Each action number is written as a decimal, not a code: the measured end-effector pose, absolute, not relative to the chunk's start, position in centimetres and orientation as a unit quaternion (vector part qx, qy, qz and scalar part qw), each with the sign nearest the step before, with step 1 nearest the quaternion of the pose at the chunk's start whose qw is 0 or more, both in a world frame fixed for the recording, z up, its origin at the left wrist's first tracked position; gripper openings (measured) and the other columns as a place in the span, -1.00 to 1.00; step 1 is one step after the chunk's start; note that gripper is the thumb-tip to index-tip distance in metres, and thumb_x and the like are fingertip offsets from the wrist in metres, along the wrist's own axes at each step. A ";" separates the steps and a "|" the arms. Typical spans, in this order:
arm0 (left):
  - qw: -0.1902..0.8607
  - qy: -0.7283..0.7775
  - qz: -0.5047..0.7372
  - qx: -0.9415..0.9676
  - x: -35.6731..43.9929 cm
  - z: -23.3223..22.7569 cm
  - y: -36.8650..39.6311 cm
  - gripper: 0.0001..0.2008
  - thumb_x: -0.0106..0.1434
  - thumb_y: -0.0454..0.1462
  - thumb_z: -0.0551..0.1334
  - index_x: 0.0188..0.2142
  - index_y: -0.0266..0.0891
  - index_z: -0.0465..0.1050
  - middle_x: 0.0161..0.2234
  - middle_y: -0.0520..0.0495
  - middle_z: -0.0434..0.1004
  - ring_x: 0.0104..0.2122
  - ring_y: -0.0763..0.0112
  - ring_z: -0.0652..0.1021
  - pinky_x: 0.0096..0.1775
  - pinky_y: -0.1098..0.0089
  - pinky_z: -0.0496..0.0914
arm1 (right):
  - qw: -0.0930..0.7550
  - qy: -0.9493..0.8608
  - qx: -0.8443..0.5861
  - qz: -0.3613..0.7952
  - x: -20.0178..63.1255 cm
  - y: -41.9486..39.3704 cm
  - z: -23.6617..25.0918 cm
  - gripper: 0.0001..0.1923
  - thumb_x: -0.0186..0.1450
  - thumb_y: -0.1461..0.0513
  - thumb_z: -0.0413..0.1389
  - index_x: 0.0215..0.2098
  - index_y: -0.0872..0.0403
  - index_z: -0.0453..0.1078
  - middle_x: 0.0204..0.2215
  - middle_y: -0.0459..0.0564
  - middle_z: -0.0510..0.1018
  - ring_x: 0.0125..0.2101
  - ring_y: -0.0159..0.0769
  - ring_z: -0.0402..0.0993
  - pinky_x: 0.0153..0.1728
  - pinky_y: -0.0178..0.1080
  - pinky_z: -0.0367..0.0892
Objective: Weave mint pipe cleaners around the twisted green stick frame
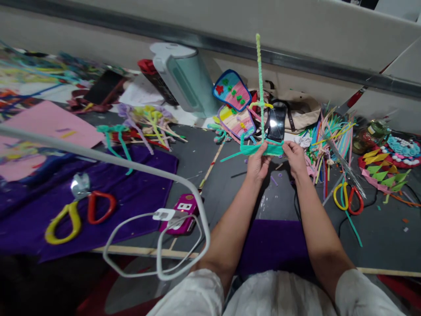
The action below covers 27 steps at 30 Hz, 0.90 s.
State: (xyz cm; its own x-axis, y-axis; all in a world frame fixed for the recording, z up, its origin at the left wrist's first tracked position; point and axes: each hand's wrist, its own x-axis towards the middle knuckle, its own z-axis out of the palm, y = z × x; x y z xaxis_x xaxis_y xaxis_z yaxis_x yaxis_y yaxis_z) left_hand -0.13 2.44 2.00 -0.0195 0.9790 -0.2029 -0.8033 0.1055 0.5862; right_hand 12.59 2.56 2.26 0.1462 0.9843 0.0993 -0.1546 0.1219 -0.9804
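From the head camera I watched both hands raised in front of me over the grey table (223, 184). My left hand (258, 163) pinched the left end of a green pipe-cleaner bundle (261, 150), thumb on top and fingers curled under; my right hand (296, 159) pinched the right end the same way. Holding it at both ends kept the bundle level and taut, I judged, so that the long green stem (259, 83) rising from its middle could stand nearly upright, with a short yellow piece (261, 105) crossing it partway up. The bundle sat clear of the table, just in front of a dark phone (276, 123) propped against a beige bag (301, 112), probably angled so its screen faced me.

Loose pipe cleaners (329, 136) lay heaped just right of my hands, with red-and-yellow scissors (348, 198) near them, within easy reach. A second pair of scissors (79, 210) lay well apart on purple cloth (138, 175).

My fingertips were hidden under the bundle, so I could not tell how it was wound. The phone screen was only glare, and the white cable (158, 245) ran out of frame on the left.
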 end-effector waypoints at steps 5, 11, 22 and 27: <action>0.694 0.290 0.637 0.170 -0.2 1.5 2.6 -0.94 0.20 -0.32 0.39 -0.30 -0.24 0.59 -0.21 -0.10 0.72 -0.19 0.32 0.70 -0.12 0.41 0.57 | 0.584 -0.441 -0.442 0.518 12.6 2.6 1.9 -0.58 0.09 -0.11 0.30 -0.39 0.03 0.41 -0.54 -0.20 0.43 -0.51 -0.43 0.26 -0.42 -0.33 0.25; 0.698 0.278 0.634 0.182 -0.2 1.2 2.7 -0.88 0.15 -0.30 0.44 -0.31 -0.23 0.57 -0.24 -0.07 0.72 -0.17 0.30 0.70 -0.03 0.34 0.56 | 0.575 -0.500 -0.495 0.417 12.9 2.8 1.5 -0.70 0.19 -0.02 0.20 -0.33 0.03 0.41 -0.50 -0.18 0.43 -0.46 -0.39 0.29 -0.39 -0.32 0.25; 0.679 0.296 0.653 0.155 0.4 1.1 2.6 -0.86 0.11 -0.39 0.45 -0.32 -0.26 0.57 -0.36 0.01 0.68 -0.44 0.51 0.62 -0.36 0.53 0.51 | 0.490 -0.683 -0.540 0.035 11.5 1.0 2.8 -0.73 0.34 0.24 0.14 -0.03 -0.08 0.57 0.00 0.09 0.41 0.00 -0.12 0.38 0.07 -0.05 0.37; 0.672 0.295 0.663 0.148 0.5 1.1 2.6 -0.83 0.08 -0.38 0.47 -0.32 -0.27 0.57 -0.36 0.01 0.67 -0.44 0.53 0.62 -0.36 0.56 0.50 | 0.515 -0.681 -0.519 0.040 11.1 0.8 2.8 -0.78 0.37 0.26 0.10 -0.17 -0.06 0.61 -0.10 0.07 0.47 -0.05 -0.17 0.44 0.02 -0.10 0.41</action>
